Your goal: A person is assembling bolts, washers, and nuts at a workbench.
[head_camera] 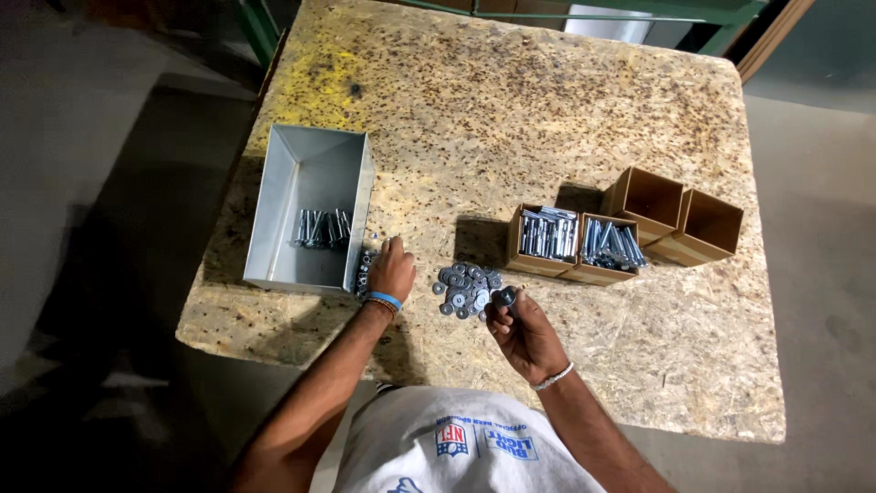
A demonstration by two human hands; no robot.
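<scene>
View from above of a chipboard worktop. The left hand, at lower centre-left of the frame, rests with fingers curled on a small heap of bolts just beside a grey metal bin that holds more bolts. The right hand, lower centre, pinches a washer at the edge of a pile of washers. To the right stand four cardboard boxes; two contain bolts.

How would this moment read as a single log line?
left hand: beside grey metal bin | right hand: pinching washer | washer pile: between hands | table: chipboard
</scene>
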